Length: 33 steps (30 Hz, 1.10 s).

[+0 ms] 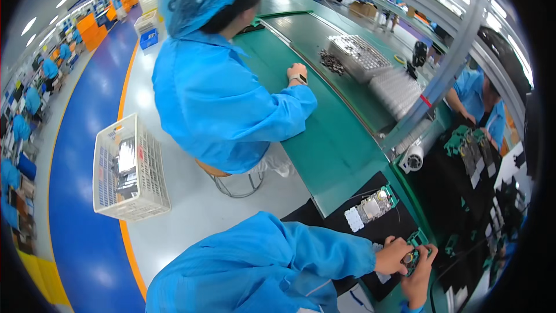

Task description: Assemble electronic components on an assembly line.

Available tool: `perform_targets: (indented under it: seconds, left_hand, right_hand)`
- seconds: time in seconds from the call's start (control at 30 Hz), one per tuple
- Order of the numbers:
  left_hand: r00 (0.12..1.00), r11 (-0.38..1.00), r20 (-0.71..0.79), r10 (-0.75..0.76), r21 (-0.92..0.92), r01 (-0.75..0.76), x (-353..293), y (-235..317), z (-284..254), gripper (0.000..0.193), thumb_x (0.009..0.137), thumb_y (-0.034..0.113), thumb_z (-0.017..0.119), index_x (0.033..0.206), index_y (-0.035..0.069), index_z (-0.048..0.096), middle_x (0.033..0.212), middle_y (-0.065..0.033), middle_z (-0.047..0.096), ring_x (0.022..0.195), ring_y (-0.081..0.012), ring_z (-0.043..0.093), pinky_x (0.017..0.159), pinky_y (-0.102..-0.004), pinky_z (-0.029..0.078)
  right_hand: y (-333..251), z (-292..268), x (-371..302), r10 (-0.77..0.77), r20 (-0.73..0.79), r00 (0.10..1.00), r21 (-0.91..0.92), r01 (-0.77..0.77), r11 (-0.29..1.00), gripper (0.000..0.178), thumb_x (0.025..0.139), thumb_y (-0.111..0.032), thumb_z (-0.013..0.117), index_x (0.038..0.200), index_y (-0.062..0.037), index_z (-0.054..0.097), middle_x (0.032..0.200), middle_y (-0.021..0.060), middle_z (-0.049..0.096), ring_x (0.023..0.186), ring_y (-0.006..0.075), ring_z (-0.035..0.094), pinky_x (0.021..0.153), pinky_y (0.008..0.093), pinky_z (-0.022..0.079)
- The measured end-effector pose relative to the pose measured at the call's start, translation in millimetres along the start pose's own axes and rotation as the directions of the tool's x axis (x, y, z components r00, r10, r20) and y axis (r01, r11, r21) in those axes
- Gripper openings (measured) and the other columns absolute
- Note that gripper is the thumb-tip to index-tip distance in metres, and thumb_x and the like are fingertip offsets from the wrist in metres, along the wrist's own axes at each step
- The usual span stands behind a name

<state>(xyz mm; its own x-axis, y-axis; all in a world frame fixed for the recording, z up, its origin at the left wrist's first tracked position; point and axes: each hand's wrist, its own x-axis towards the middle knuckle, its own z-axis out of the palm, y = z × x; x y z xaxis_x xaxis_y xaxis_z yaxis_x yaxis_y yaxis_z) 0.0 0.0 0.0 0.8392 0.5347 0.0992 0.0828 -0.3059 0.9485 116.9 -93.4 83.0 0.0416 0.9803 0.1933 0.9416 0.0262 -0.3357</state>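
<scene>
At the lower right, over a black mat (pixel 399 220), my left hand (pixel 392 256) and my right hand (pixel 419 275) grip a small circuit board (pixel 410 259) with a green frame between them. The fingers of both hands are closed round its edges and hide much of it. Just beyond my hands, a second circuit board (pixel 370 208) lies flat on the mat, with a white part at its near end and a green piece at its far end. Pale pieces show partly beneath my left hand.
A co-worker in a blue smock (pixel 226 98) sits at the green bench (pixel 330 156) ahead. Clear trays (pixel 359 55) stand stacked beyond. A metal post (pixel 440 75) rises at right, near more boards (pixel 472 150) on black cloth. A white crate (pixel 153 188) sits on the floor.
</scene>
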Motion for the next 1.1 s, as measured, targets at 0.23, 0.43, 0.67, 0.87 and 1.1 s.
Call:
perform_targets:
  seconds: [0.23,0.43,0.67,0.87,1.1]
  left_hand:
    - [0.997,0.997,-0.037,0.071,-0.016,-0.072,1.6,-3.0,0.6,0.05,0.065,0.028,0.084,0.104,0.004,0.062,0.097,-0.0137,0.061,0.106,-0.032,0.052,0.097,-0.0471,0.03]
    - [0.999,1.0,-0.054,-0.005,0.0,0.005,-2.6,-0.8,-14.5,0.04,0.074,0.029,0.08,0.098,0.005,0.06,0.096,-0.0104,0.061,0.104,-0.0296,0.051,0.098,-0.0466,0.029]
    - [0.964,0.992,0.233,0.127,-0.016,-0.127,-5.8,1.4,-72.9,0.031,0.092,0.034,0.065,0.102,0.004,0.062,0.096,-0.0102,0.054,0.098,-0.0287,0.052,0.092,-0.0401,0.036]
    - [0.976,0.925,-0.106,0.192,0.351,-0.144,-31.2,-3.3,-97.5,0.028,0.085,0.024,0.073,0.101,0.004,0.062,0.094,-0.0109,0.051,0.087,-0.0301,0.052,0.08,-0.0387,0.04]
    - [0.834,0.845,-0.313,0.455,0.447,-0.293,-46.3,-9.8,-84.6,0.035,0.073,0.006,0.074,0.107,0.004,0.068,0.111,-0.0148,0.059,0.105,-0.0371,0.059,0.09,-0.0508,0.046]
  right_hand:
    - [-2.9,0.8,-5.5,0.059,0.008,0.998,-0.054,-0.058,0.997,0.064,0.059,0.007,0.073,0.119,-0.0105,0.056,0.132,0.0267,0.037,0.089,0.0525,0.059,0.07,0.0502,0.05]
    - [6.1,-0.2,18.2,0.083,0.124,0.989,-0.012,-0.082,0.997,0.061,0.059,0.007,0.073,0.116,-0.0117,0.059,0.132,0.0238,0.04,0.088,0.049,0.061,0.07,0.0487,0.053]
    - [37.7,-8.5,44.9,-0.138,0.098,0.986,0.444,0.081,0.892,0.064,0.059,-0.001,0.082,0.118,-0.0114,0.059,0.133,0.0226,0.043,0.114,0.0406,0.053,0.09,0.0428,0.048]
    - [47.1,11.0,81.4,-0.232,0.198,0.952,0.398,0.138,0.907,0.071,0.056,0.002,0.078,0.123,-0.0085,0.056,0.141,0.0183,0.048,0.12,0.0429,0.054,0.094,0.0464,0.049]
    - [55.8,29.5,100.8,-0.222,0.23,0.947,0.203,0.177,0.963,0.078,0.052,0.01,0.069,0.127,-0.0071,0.054,0.142,0.0202,0.048,0.116,0.0415,0.055,0.091,0.0495,0.044]
